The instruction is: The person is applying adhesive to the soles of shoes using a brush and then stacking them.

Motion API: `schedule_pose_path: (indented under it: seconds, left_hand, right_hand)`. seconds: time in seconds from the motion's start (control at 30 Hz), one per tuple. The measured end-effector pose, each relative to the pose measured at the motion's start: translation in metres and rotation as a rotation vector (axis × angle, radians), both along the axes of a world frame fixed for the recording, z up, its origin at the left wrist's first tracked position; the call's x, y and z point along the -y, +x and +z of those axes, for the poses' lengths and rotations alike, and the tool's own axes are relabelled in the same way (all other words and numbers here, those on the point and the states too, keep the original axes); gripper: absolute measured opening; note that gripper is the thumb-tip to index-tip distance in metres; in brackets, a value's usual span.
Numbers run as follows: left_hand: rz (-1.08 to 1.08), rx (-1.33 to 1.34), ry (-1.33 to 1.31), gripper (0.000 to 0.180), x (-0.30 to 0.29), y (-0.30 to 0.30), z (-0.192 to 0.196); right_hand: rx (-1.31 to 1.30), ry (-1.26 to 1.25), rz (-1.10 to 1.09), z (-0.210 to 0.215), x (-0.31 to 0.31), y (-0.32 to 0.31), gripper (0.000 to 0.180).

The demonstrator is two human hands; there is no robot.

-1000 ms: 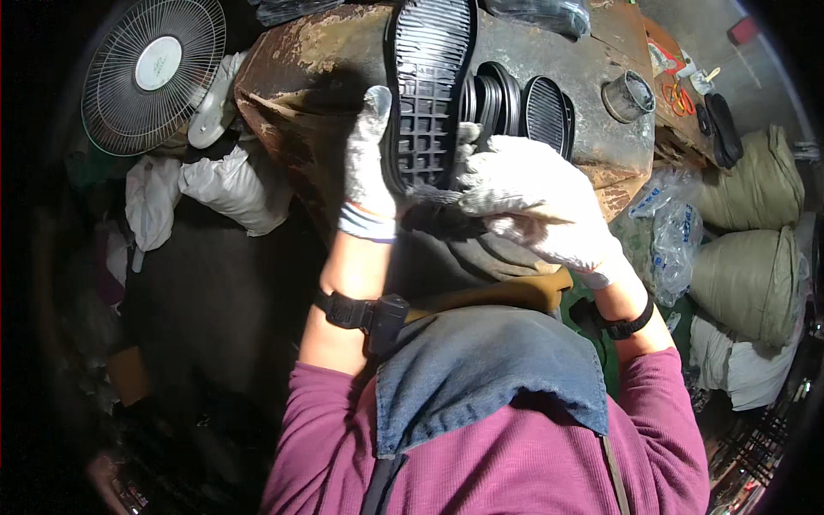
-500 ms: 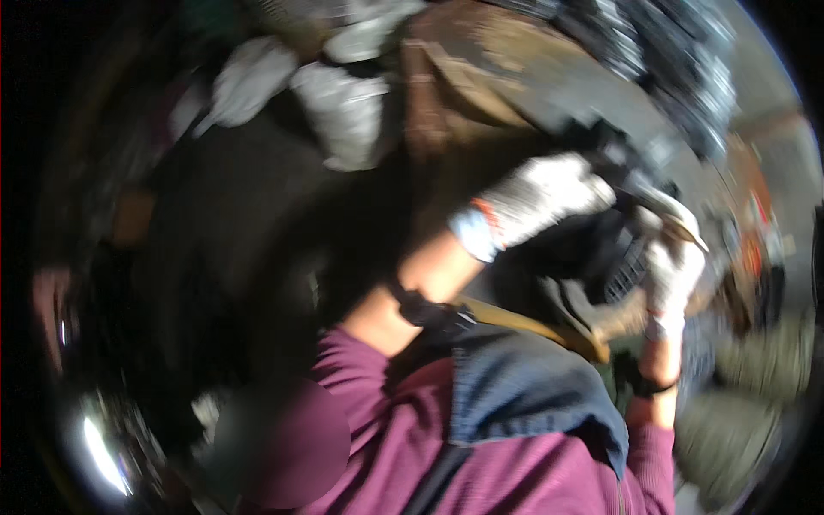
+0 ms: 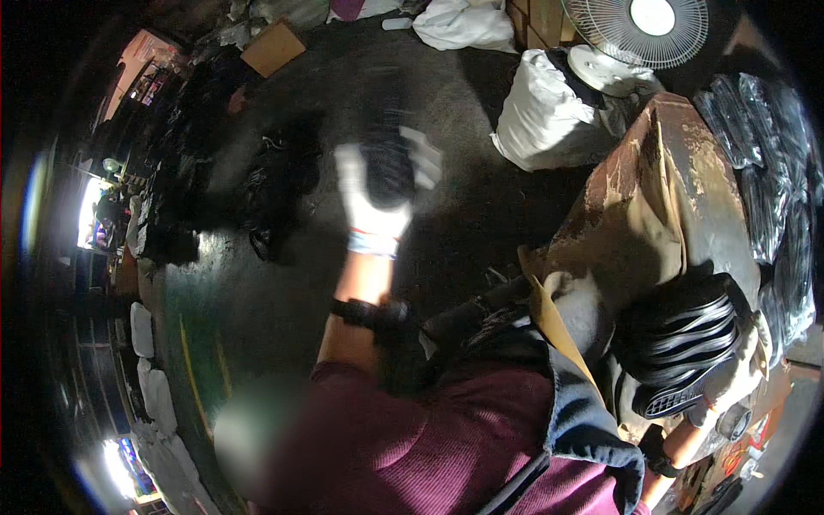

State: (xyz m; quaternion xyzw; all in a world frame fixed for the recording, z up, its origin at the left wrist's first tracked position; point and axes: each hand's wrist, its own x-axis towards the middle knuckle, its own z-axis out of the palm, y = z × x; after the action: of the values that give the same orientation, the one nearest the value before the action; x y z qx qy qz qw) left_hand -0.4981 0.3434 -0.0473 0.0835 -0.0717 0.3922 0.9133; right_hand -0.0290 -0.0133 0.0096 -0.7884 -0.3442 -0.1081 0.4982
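Note:
My left hand (image 3: 378, 206), in a white glove, reaches out over the dark floor. Its thumb and fingers lie along the two sides of a long black piece (image 3: 389, 167), which looks like a shoe sole; motion smears both. At the right, black ridged shoe soles (image 3: 687, 330) are piled on a brown, worn covered surface (image 3: 639, 202). Against the right side of that pile is my gloved right hand (image 3: 734, 378), its fingers curled. Whatever it grips is mostly hidden, though a pale curved edge shows by the fingers.
A white sack (image 3: 549, 116) and a white fan (image 3: 639, 34) stand beyond the covered surface. Black bundles in clear plastic (image 3: 768, 172) line the far right. Dark items (image 3: 279, 184) lie on the floor at left, below a cardboard box (image 3: 273, 49).
The view has swung left. My left hand has moved from beside my right hand, near the dark pieces, out over the floor with the black sole. My right hand is now lower, against the pile.

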Motion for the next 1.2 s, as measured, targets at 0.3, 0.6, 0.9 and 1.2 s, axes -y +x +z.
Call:
schedule_pose_path:
  seconds: [0.3, 0.6, 0.9, 1.2]
  left_hand:
    - [0.336, -0.226, -0.23, 0.09, -0.076, 0.131, -0.027]
    - [-0.565, -0.929, 1.196, 0.05, 0.106, 0.386, -0.115]
    - [-0.774, -0.81, 1.109, 0.049, 0.149, 0.409, -0.094]
    - [-0.479, -0.961, 0.819, 0.05, 0.108, 0.366, -0.06]
  right_hand:
    - [0.347, -0.327, -0.295, 0.013, 0.064, 0.007, 0.037]
    - [0.426, -0.344, -0.54, -0.03, 0.121, 0.053, 0.032]
    - [0.483, -0.204, -0.718, -0.026, 0.237, 0.075, 0.026]
    - [0.252, -0.587, -0.798, -0.07, 0.243, 0.166, 0.025]
